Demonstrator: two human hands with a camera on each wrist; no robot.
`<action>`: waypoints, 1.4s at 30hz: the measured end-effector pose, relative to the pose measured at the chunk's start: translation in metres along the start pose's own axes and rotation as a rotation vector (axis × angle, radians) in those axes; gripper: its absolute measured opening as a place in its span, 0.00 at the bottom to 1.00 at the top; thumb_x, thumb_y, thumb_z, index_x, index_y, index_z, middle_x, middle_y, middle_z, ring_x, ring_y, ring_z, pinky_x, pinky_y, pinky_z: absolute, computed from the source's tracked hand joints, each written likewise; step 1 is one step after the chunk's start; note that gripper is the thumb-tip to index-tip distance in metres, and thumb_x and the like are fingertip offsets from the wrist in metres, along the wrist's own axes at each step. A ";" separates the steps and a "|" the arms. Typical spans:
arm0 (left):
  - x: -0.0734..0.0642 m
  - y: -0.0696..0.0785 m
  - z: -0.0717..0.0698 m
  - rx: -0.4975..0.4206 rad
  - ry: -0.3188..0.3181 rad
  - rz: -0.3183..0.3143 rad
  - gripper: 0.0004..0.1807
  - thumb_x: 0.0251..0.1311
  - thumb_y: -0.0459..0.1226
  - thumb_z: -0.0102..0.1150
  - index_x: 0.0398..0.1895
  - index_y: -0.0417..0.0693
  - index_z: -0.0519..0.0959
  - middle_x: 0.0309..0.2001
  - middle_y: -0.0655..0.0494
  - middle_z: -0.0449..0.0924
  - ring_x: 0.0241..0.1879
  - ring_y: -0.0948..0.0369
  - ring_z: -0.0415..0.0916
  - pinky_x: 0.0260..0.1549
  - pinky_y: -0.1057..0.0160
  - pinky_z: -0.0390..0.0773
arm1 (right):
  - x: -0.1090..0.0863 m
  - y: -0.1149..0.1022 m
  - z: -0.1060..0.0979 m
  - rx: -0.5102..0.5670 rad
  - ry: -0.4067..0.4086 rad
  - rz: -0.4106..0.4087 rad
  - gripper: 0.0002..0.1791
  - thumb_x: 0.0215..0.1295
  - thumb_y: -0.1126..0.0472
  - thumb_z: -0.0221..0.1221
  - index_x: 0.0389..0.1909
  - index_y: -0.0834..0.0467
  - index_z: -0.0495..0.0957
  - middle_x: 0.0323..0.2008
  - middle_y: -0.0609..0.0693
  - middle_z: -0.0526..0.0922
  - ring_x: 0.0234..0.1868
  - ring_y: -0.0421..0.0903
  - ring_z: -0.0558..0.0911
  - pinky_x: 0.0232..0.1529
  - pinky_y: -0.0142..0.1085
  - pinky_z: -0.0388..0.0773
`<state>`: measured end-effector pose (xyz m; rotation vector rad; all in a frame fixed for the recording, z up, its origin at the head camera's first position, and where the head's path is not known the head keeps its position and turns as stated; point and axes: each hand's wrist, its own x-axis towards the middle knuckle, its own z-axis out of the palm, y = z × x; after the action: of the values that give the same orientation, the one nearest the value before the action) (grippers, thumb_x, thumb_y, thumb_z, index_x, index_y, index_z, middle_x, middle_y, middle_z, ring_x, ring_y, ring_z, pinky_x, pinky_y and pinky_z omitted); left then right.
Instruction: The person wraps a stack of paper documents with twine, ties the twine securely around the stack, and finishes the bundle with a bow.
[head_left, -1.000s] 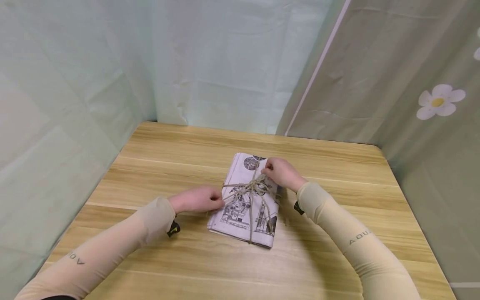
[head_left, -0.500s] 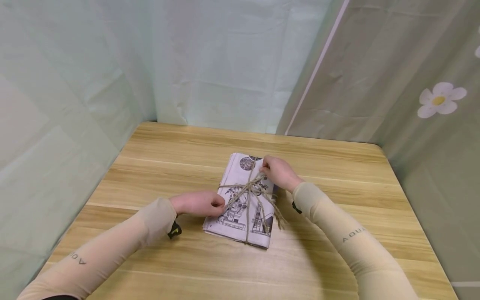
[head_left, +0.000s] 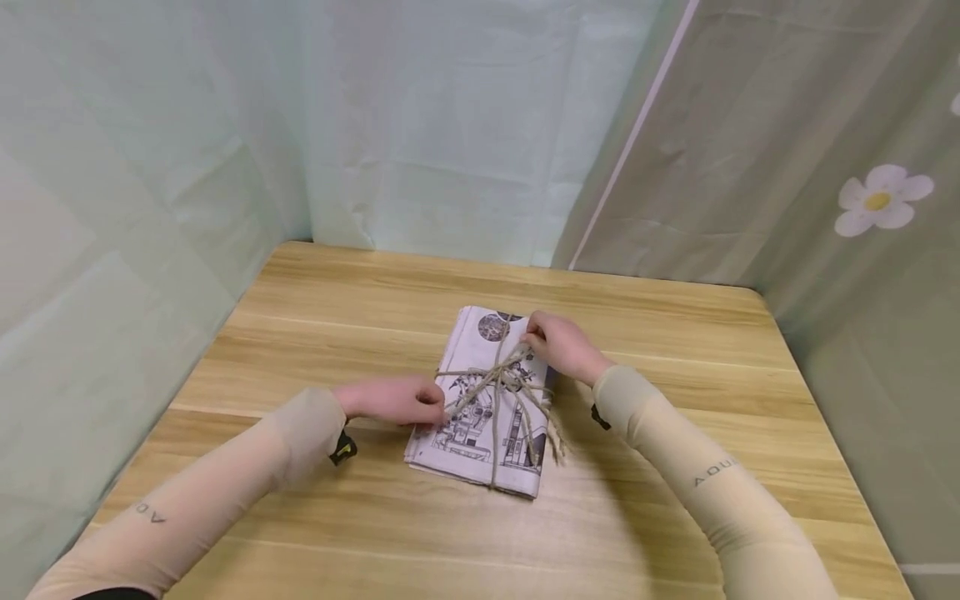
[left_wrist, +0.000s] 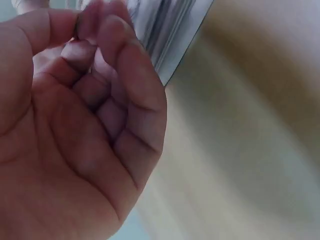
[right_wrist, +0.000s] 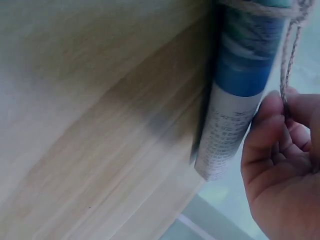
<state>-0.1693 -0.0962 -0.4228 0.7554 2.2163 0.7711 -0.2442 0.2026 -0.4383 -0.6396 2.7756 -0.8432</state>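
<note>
Both hands are pinching ends of the twine (head_left: 501, 377) crossing the folded newspaper (head_left: 483, 408), which is lying mid-surface (head_left: 315, 333): left hand (head_left: 390, 399) at its left edge, right hand (head_left: 558, 344) near the top. Pulling evenly in opposite directions, low to the paper, is likely the best way to cinch the knot without dragging the bundle.

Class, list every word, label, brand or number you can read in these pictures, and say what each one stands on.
"AQU": printed on the right sleeve, the rest out of sight.
"A" and part of a second letter: on the left sleeve, seen upside down, not readable further.
Printed columns on the tied newspaper bundle, in the head and right wrist views: too small and blurred to read.
No numbers or signs show.
</note>
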 end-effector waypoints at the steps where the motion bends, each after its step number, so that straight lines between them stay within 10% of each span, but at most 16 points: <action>1: 0.001 0.000 -0.005 -0.007 0.028 -0.010 0.15 0.72 0.41 0.54 0.26 0.48 0.78 0.22 0.57 0.75 0.20 0.65 0.66 0.23 0.66 0.68 | 0.000 0.001 -0.002 0.015 -0.001 0.008 0.07 0.77 0.56 0.58 0.43 0.56 0.76 0.34 0.50 0.80 0.33 0.47 0.77 0.36 0.41 0.78; 8: 0.020 -0.001 -0.040 -0.207 0.293 -0.066 0.13 0.76 0.41 0.52 0.42 0.41 0.81 0.36 0.44 0.83 0.35 0.49 0.80 0.38 0.52 0.82 | 0.000 0.006 -0.005 0.043 -0.017 0.026 0.08 0.80 0.55 0.53 0.46 0.56 0.75 0.36 0.50 0.81 0.35 0.47 0.79 0.38 0.42 0.79; 14: 0.052 -0.005 -0.048 -0.463 0.369 -0.027 0.20 0.81 0.42 0.46 0.56 0.32 0.75 0.44 0.42 0.83 0.48 0.47 0.81 0.55 0.49 0.80 | 0.001 0.009 -0.001 0.103 -0.034 0.055 0.09 0.81 0.55 0.51 0.48 0.57 0.74 0.33 0.48 0.83 0.34 0.45 0.81 0.36 0.41 0.79; 26: 0.085 -0.007 -0.040 -0.347 0.450 -0.093 0.17 0.80 0.41 0.47 0.51 0.36 0.79 0.26 0.51 0.76 0.26 0.58 0.74 0.32 0.59 0.80 | 0.005 0.011 0.009 0.163 -0.023 0.102 0.07 0.80 0.55 0.54 0.44 0.54 0.75 0.31 0.48 0.83 0.33 0.45 0.81 0.38 0.41 0.78; 42: 0.059 -0.019 -0.051 -0.289 0.354 -0.142 0.14 0.74 0.39 0.56 0.49 0.35 0.80 0.37 0.44 0.80 0.36 0.52 0.77 0.40 0.54 0.81 | -0.007 0.009 -0.008 0.210 -0.012 0.068 0.17 0.79 0.52 0.54 0.58 0.57 0.77 0.34 0.51 0.84 0.31 0.47 0.80 0.33 0.42 0.78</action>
<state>-0.2483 -0.0836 -0.4284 0.3346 2.3593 1.1937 -0.2428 0.2164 -0.4365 -0.5092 2.6337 -1.0925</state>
